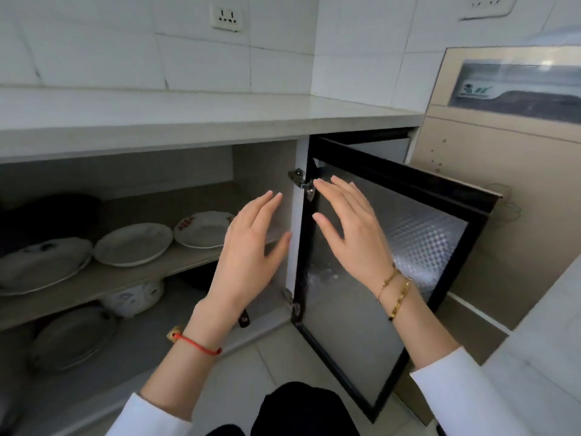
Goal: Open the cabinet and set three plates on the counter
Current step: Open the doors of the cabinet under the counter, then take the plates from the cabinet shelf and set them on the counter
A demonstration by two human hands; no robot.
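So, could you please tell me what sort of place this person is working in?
Most likely a home kitchen: a pale counter along a white tiled wall with a socket, and beneath it an open cabinet whose shelf holds plates.

Both arms wear white long sleeves pushed back from the wrists. The left hand [248,250] has a thin red cord bracelet [196,343] with a small gold bead at its wrist. The right hand [352,225] carries two slim gold chain bracelets [396,292]. The fingernails look pale and neatly rounded. Black trousers cover the knees [298,410] below.
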